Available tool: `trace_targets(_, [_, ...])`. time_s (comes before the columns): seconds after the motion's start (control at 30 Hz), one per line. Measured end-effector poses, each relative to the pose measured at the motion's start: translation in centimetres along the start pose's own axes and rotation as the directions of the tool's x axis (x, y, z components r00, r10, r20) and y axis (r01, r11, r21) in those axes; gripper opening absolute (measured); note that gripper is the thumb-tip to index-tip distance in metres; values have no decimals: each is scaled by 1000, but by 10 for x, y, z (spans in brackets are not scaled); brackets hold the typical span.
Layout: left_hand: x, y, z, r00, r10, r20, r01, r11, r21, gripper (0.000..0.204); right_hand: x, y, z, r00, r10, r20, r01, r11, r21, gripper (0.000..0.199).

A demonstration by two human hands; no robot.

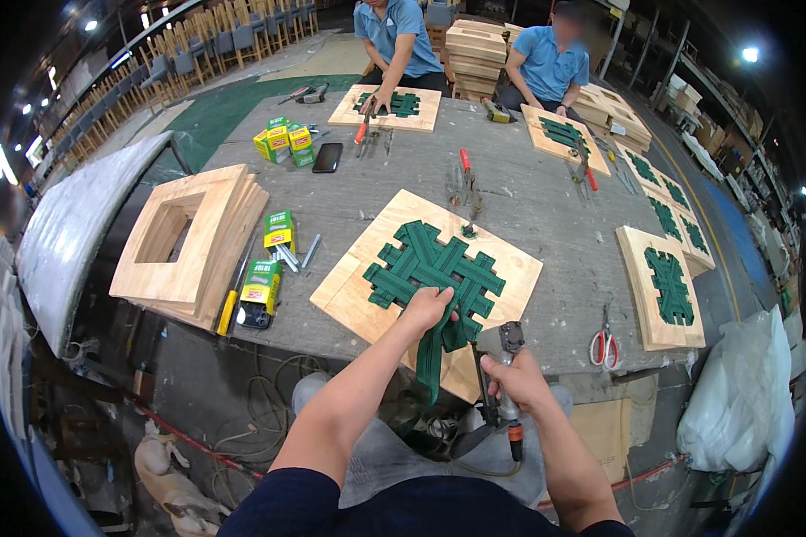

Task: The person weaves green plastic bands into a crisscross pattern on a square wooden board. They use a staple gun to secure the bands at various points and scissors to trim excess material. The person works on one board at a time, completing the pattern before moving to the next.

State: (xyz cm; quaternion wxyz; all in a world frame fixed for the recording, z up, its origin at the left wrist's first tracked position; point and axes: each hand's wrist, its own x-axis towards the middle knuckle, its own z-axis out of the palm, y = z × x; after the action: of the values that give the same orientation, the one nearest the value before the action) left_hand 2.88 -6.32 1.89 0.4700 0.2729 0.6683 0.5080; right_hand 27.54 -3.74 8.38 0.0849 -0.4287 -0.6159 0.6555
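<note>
our left hand (425, 309) is closed on a green strap (434, 345) at the near edge of the frame (354, 291) on the tabletop (528, 206); right hand (513, 376) grips the stapler (501, 394). weave looks nearly complete, this strap end seems not fixed yet.

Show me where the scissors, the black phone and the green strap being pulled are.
scissors (604, 345), head view, on the red handles near the table's front edge.
black phone (327, 157), head view, middle of its dark face.
green strap (432, 353), head view, on the loose end hanging below the left hand (425, 309).
</note>
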Motion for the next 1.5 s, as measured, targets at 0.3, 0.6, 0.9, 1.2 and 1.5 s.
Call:
trace_targets(0.3, [10,-6,8,996,-60,63,64,996,-62,40,13,-4,13,1000,25,6,-24,991,-134,36])
trace_targets(0.6, [12,-17,7,995,-4,-95,-2,998,-68,44,16,-2,21,999,43,17,-40,982,-183,40])
trace_targets(0.9, [6,-10,7,997,-36,-68,33,999,-37,39,7,-9,31,999,37,28,-30,978,-206,32])
trace_targets(1.2, [11,-13,3,993,22,-113,-20,1000,17,41,9,-6,27,997,15,77,-6,994,-107,36])
trace_targets(1.5, [-80,-30,37,851,525,6,-399,640,657,40,16,39,-94,906,159,-391,41,889,457,26])
